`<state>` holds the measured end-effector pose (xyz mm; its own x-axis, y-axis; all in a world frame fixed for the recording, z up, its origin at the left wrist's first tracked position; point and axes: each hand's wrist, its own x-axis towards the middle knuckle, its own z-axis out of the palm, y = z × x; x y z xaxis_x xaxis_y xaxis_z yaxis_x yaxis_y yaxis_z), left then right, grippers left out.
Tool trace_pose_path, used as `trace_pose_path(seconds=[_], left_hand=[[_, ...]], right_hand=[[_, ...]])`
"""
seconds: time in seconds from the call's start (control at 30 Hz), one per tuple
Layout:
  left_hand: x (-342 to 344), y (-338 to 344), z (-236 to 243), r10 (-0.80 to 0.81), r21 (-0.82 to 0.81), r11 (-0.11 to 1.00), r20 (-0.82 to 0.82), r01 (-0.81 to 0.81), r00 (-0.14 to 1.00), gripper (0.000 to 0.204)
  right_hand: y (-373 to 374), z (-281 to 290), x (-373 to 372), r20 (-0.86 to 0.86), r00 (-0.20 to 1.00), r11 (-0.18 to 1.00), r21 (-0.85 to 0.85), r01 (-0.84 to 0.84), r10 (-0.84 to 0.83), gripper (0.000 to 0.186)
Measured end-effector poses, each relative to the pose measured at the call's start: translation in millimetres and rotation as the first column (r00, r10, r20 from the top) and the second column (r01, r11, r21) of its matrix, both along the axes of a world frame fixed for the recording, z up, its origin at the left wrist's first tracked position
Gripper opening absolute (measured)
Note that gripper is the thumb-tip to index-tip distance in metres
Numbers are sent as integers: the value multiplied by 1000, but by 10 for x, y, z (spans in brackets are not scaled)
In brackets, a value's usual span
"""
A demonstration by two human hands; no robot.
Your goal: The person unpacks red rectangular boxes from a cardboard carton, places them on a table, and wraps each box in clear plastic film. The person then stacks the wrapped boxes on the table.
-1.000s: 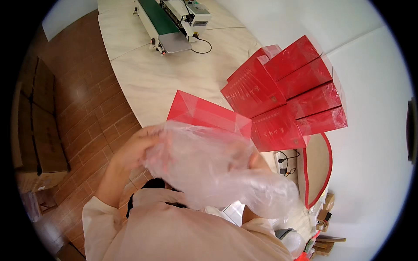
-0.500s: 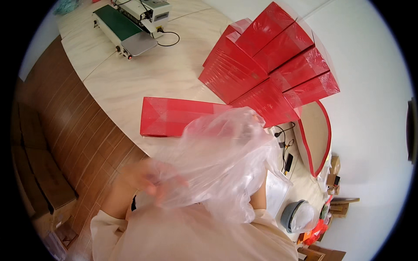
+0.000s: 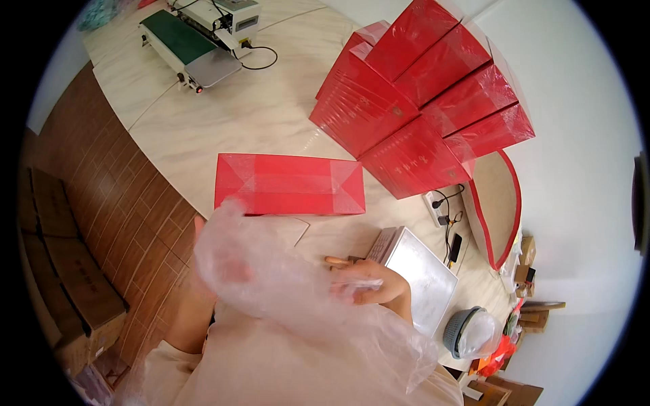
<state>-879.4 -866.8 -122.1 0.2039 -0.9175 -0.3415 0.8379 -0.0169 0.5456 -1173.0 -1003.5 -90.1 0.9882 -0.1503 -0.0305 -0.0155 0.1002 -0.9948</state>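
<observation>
From my remote seat I see the sheer, colourless plastic-film bag [image 3: 284,287] strung between both hands, in front of the person's pale beige top [image 3: 271,365] and just short of the long red rectangular box [image 3: 291,184] on the cream marbled desk [image 3: 264,108]. I judge it almost weightless and limp, likely to cling, crease and slide on itself, and thin enough to tear under a hard tug; I would pinch it at a gathered edge and spread it gently instead of grabbing the middle.

The right hand [image 3: 377,281] has its thumb and fingers closed on a bunched fold of film, wrist bent so the knuckles face up and the fingers point left, beside the silver flat-topped rectangular case [image 3: 421,281]. The left forearm [image 3: 189,314] rises from the lower left, bringing the left hand [image 3: 235,267] to the bag's far left end. The film blurs that hand, so I can't tell whether its fingers are spread or gripping.
</observation>
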Motion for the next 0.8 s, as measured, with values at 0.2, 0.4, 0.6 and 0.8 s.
trace_pose_path(seconds=[0.2,0.4,0.6,0.8], left_hand=[[-190,15,192,-588,-199,450,668,871,456,67],[-426,-124,507,-422,33,228,904,973,68,80],[-56,92,-98,-339,-260,692,707,674,621,50],[280,-33,126,201,-90,976,56,-196,978,42]], right_hand=[[189,426,98,-252,691,364,702,612,-678,60],[-55,60,257,-326,408,123,635,763,-853,57],[-147,205,0,-360,300,59,550,833,-883,55],[-205,-206,-411,-215,971,971,187,148,-106,58]])
